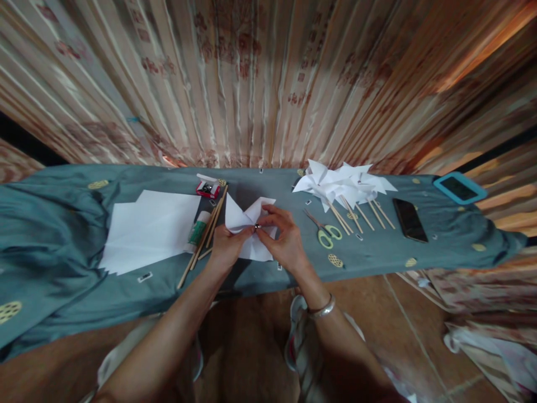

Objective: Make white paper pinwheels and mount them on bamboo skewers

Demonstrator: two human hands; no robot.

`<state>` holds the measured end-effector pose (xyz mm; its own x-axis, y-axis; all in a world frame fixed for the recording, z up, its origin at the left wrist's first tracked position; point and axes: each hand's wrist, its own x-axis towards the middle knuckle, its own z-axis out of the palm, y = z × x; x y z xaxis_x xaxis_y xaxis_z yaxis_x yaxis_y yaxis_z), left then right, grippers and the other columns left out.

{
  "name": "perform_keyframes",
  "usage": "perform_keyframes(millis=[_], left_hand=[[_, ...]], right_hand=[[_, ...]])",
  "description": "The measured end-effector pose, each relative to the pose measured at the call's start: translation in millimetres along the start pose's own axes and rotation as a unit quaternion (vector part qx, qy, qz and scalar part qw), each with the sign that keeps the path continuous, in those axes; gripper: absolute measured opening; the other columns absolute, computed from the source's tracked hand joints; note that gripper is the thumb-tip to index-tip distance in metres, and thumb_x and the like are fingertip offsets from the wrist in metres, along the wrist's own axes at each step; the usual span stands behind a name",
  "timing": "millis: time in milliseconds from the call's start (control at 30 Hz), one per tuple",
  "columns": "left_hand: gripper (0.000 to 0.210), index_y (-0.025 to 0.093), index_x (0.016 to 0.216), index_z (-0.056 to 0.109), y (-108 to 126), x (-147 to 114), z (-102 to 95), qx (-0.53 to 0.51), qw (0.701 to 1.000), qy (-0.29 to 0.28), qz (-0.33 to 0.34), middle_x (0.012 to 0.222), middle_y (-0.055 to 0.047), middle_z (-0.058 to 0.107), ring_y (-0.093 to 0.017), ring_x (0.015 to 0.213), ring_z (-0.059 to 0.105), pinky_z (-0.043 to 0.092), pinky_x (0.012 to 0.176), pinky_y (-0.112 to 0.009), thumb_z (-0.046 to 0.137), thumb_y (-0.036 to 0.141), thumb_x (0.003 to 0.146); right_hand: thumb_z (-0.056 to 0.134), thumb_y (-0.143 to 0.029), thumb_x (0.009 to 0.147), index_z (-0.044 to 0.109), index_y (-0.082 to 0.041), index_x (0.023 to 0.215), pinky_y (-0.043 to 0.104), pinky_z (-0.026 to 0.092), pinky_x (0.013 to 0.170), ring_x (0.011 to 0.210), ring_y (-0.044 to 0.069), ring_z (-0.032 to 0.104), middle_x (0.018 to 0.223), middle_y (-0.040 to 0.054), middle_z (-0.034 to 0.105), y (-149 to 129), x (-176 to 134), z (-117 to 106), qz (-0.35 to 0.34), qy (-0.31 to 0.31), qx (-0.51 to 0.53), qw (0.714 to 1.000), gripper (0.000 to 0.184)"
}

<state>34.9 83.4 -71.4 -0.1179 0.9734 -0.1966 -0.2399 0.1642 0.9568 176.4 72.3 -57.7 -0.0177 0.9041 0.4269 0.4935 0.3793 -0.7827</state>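
Observation:
A white paper pinwheel point(235, 212), its corners folded in toward the middle, is held just over the cloth-covered table. My left hand point(226, 245) pinches its left side, thumb at the centre. From the right, my right hand point(286, 234) closes its thumb and fingers around a small shiny metal piece point(257, 226) at the centre, which looks like a thumbtack. Beside my left hand lie several wooden sticks point(213, 217) and a green and white glue stick point(198, 230). Scissors point(323, 229) with yellow-green handles lie to the right of my right hand.
White paper sheets point(151, 229) are stacked at left. An open red box point(208, 186) of small metal pieces stands at the back. Finished-looking pinwheels on sticks point(342, 183) are piled at right, near a black phone point(410, 219) and a blue-framed device point(460, 187). A curtain point(235, 84) hangs behind.

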Motion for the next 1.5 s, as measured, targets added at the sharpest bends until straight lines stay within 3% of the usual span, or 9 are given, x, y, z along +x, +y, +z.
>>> perform_keyframes(millis=[267, 400, 500, 667, 867, 1033, 1200, 1333, 1500], left_hand=[[0.029, 0.013, 0.070, 0.074, 2.6, -1.8, 0.8, -0.017, 1.000, 0.001, 0.008, 0.068, -0.003, 0.073, -0.019, 0.062, 0.065, 0.052, 0.065, -0.032, 0.084, 0.028, 0.048], [0.032, 0.013, 0.070, 0.073, 5.3, -2.2, 0.2, -0.052, 0.998, 0.022, -0.001, 0.068, -0.003, 0.073, -0.018, 0.061, 0.065, 0.051, 0.064, -0.031, 0.087, 0.026, 0.044], [0.034, 0.012, 0.068, 0.072, 7.1, -1.4, -1.6, -0.095, 0.994, 0.045, -0.027, 0.066, -0.002, 0.073, -0.017, 0.060, 0.064, 0.050, 0.065, -0.030, 0.088, 0.023, 0.039], [0.038, 0.011, 0.068, 0.071, 12.0, -2.8, -3.9, -0.155, 0.986, 0.037, -0.055, 0.069, -0.003, 0.073, -0.015, 0.064, 0.065, 0.050, 0.068, -0.029, 0.089, 0.020, 0.035], [0.040, 0.011, 0.068, 0.071, 15.6, -7.0, -2.6, -0.172, 0.982, 0.044, -0.056, 0.069, -0.003, 0.073, -0.015, 0.064, 0.065, 0.050, 0.069, -0.030, 0.091, 0.020, 0.035], [0.042, 0.013, 0.070, 0.070, 15.0, -9.4, -2.7, -0.173, 0.983, 0.044, -0.048, 0.071, -0.002, 0.074, -0.016, 0.065, 0.066, 0.051, 0.071, -0.030, 0.091, 0.020, 0.034], [0.039, 0.014, 0.072, 0.071, 14.5, -12.4, -4.1, -0.168, 0.984, 0.041, -0.032, 0.071, -0.001, 0.074, -0.016, 0.065, 0.066, 0.052, 0.072, -0.030, 0.090, 0.019, 0.038], [0.036, 0.013, 0.074, 0.073, 14.0, -16.2, -3.9, -0.159, 0.987, 0.019, -0.029, 0.071, -0.003, 0.074, -0.017, 0.065, 0.066, 0.052, 0.070, -0.030, 0.088, 0.020, 0.042], [0.030, 0.013, 0.069, 0.073, 12.4, -19.3, -3.1, -0.132, 0.990, 0.014, -0.037, 0.068, -0.002, 0.073, -0.015, 0.059, 0.063, 0.051, 0.063, -0.028, 0.087, 0.021, 0.044]], right_hand=[[0.070, -0.026, 0.076, 0.072, -0.022, 0.077, 0.042, 0.039, 0.107, 0.122, 0.024, 0.053, 0.130, 0.0074, 0.062, 1.9, -0.3, 4.7, 0.055, -0.001, 0.098, 0.994, 0.005], [0.069, -0.033, 0.076, 0.070, -0.022, 0.076, 0.045, 0.039, 0.106, 0.121, 0.026, 0.056, 0.131, 0.0078, 0.061, 13.7, 4.4, -10.9, 0.066, 0.023, 0.143, 0.987, 0.010], [0.068, -0.028, 0.075, 0.071, -0.022, 0.075, 0.049, 0.037, 0.107, 0.119, 0.028, 0.055, 0.125, 0.0095, 0.064, 29.5, 3.6, -29.2, 0.074, 0.076, -0.003, 0.994, 0.007], [0.061, -0.016, 0.076, 0.071, -0.020, 0.074, 0.053, 0.037, 0.104, 0.119, 0.032, 0.053, 0.125, 0.0113, 0.064, 47.5, -11.2, -43.4, 0.039, -0.003, -0.249, 0.968, 0.011], [0.056, -0.017, 0.082, 0.073, -0.016, 0.086, 0.052, 0.040, 0.102, 0.115, 0.033, 0.054, 0.125, 0.0159, 0.064, 50.3, -19.8, -44.4, 0.004, -0.053, -0.308, 0.950, 0.018], [0.059, -0.014, 0.077, 0.071, -0.017, 0.075, 0.052, 0.040, 0.102, 0.113, 0.032, 0.057, 0.120, 0.0147, 0.067, 49.5, -16.6, -45.7, 0.025, -0.043, -0.277, 0.959, 0.012], [0.068, -0.022, 0.077, 0.070, -0.023, 0.105, 0.051, 0.038, 0.107, 0.120, 0.028, 0.055, 0.125, 0.0085, 0.065, 22.5, -20.9, -46.6, 0.013, -0.025, -0.125, 0.992, 0.027], [0.072, -0.025, 0.078, 0.068, -0.031, 0.116, 0.046, 0.036, 0.111, 0.135, 0.026, 0.044, 0.147, 0.0041, 0.046, -6.8, -33.4, -39.0, 0.011, -0.082, 0.033, 0.996, 0.038], [0.073, -0.027, 0.080, 0.076, -0.032, 0.094, 0.044, 0.033, 0.114, 0.139, 0.025, 0.040, 0.148, -0.0004, 0.046, -17.0, -39.6, -25.0, 0.013, -0.088, 0.089, 0.992, 0.015]])
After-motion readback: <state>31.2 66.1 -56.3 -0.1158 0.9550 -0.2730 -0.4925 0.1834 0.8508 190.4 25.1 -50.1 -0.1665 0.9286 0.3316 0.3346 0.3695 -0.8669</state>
